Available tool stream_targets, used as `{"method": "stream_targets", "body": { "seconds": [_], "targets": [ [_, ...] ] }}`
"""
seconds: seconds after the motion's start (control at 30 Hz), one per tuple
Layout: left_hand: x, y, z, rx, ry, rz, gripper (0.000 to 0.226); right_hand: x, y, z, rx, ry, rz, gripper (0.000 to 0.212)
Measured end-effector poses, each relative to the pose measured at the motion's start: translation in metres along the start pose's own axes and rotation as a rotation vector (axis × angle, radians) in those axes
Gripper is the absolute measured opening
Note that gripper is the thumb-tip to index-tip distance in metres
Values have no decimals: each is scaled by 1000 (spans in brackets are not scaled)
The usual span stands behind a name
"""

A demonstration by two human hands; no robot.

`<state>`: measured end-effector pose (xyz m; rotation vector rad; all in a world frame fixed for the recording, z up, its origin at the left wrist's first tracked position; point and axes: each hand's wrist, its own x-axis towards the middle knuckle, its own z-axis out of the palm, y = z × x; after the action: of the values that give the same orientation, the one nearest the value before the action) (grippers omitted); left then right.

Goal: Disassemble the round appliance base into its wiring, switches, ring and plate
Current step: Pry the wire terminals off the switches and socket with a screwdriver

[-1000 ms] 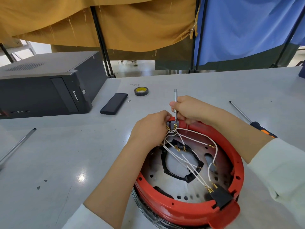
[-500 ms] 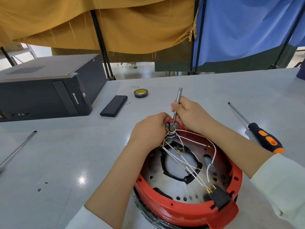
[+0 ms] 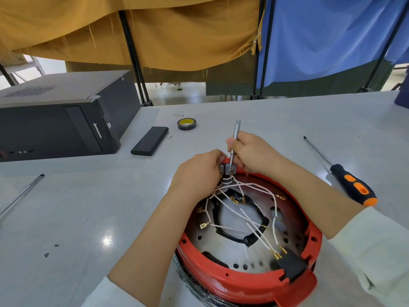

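The right hand (image 3: 250, 151) grips a thin silver screwdriver (image 3: 234, 142) on the small grey switch (image 3: 228, 169); the left hand (image 3: 197, 173) pinches this switch. A slip could tear the thin white wires (image 3: 243, 216).

Far to the left of your fingers a black Lenovo computer case (image 3: 59, 120) lies on its side on the grey table (image 3: 66, 218). Between it and your fingers lies a flat black bar-shaped case (image 3: 149, 141), with a tiny screwdriver bit (image 3: 169, 137) just beside its far corner. Beyond your fingertips sits a roll of black tape (image 3: 187, 124) with a yellow core. Well to the right of your fingers lies an orange-and-black screwdriver (image 3: 345, 177). A metal rod (image 3: 22, 194) lies far to their left.
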<state>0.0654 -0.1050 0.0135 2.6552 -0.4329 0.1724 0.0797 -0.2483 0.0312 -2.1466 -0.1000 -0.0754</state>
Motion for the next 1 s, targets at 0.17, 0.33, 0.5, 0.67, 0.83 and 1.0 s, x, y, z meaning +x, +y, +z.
{"method": "stream_targets", "body": {
  "seconds": [0.17, 0.33, 0.5, 0.67, 0.83, 1.0],
  "targets": [
    [3, -2, 1, -51, -6, -7, 28, -7, -6, -8, 320, -7, -46, 19],
    [8, -4, -2, -201, -36, -3, 26, -24, -6, -28, 309, 21, -186, 7],
    [10, 3, -25, -529, 0, -15, 23, -44, 13, -30, 268, -3, -190, 7],
    [-9, -5, -40, -274, -5, -97, 32, -50, 24, -31, 145, 19, -143, 11],
    [-37, -7, -20, -231, -103, -218, 52, -55, 23, -32, 175, 44, -152, 14],
    [-40, -8, -11, -382, -86, -194, 55, -62, 25, -36, 132, 0, -153, 16]
  ]
}}
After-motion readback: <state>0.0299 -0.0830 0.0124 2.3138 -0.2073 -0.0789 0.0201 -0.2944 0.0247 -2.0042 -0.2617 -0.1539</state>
